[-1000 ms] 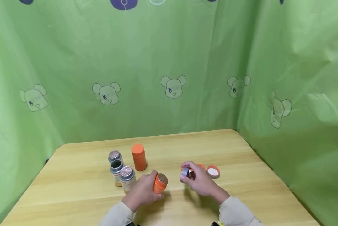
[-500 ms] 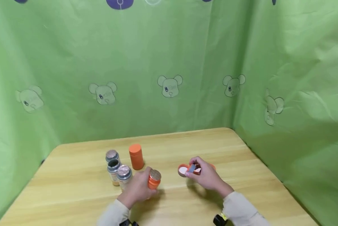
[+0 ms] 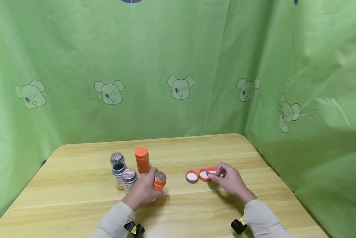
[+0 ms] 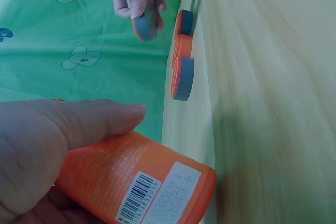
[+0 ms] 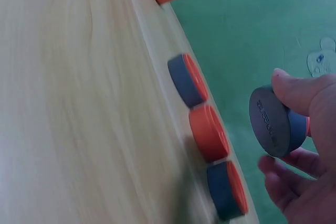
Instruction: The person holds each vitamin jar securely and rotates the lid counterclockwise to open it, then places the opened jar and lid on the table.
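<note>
My left hand [image 3: 142, 189] grips an orange bottle [image 3: 159, 181] whose mouth is covered by a foil seal. The left wrist view shows a barcode label on its side and my thumb lying across it. My right hand [image 3: 232, 180] pinches a grey cap [image 5: 275, 121] with an orange inside, between thumb and fingers, raised off the table. Beneath and beside it stand three caps in a row, white liners up: a grey one [image 5: 188, 81], an orange one [image 5: 209, 132] and another grey one [image 5: 227, 190]. In the head view the held cap and fingers partly cover the farthest one.
Left of my left hand cluster three grey-necked bottles: a foil-sealed one [image 3: 117, 158] at the back, an open-mouthed one [image 3: 118, 175], and a foil-sealed one [image 3: 129, 178] in front. An orange capped bottle [image 3: 142, 160] stands behind. Green curtain [image 3: 178, 115] borders the wooden table [image 3: 76, 198].
My right hand has moved right along the row with the cap, uncovering the caps on the left. My left hand keeps the orange bottle and has shifted slightly left in view.
</note>
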{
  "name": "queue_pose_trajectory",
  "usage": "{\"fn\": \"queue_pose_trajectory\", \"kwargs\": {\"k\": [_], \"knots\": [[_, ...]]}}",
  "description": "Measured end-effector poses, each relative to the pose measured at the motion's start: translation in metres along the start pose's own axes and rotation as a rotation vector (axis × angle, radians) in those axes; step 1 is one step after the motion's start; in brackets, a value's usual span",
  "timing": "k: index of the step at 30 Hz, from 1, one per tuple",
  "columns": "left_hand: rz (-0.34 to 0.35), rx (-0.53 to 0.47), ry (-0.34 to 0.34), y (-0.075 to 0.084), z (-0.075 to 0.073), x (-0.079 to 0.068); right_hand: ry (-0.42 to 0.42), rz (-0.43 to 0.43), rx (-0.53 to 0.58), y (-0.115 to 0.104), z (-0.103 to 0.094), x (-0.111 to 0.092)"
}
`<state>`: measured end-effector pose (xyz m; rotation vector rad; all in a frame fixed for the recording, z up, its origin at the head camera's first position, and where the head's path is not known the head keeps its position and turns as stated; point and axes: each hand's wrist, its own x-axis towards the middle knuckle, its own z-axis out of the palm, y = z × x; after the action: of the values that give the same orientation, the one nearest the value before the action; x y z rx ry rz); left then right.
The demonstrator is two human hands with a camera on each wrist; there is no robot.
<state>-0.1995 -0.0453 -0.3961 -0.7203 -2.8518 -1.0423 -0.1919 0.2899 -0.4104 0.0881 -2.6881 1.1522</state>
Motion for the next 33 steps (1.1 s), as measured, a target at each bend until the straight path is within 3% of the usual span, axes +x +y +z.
{"fn": "queue_pose_trajectory", "kwargs": {"k": [6,14,25,28,33], "knots": [[-0.006,-0.018,0.025,-0.003,-0.002,0.006,0.047,-0.003,-0.078,0.013,-0.011,0.006],[0.002,-0.005,0.050,-0.006,-0.003,0.009,0.014,0.055,-0.132,0.024,-0.022,0.008],[-0.017,0.088,0.105,-0.007,-0.005,0.004,-0.005,0.100,-0.234,0.043,-0.021,0.006],[0.013,0.117,0.137,-0.006,-0.006,0.003,-0.025,0.095,-0.252,0.044,-0.023,0.007],[0.123,0.222,0.211,-0.006,-0.004,0.004,-0.031,0.101,-0.277,0.046,-0.027,0.010]]}}
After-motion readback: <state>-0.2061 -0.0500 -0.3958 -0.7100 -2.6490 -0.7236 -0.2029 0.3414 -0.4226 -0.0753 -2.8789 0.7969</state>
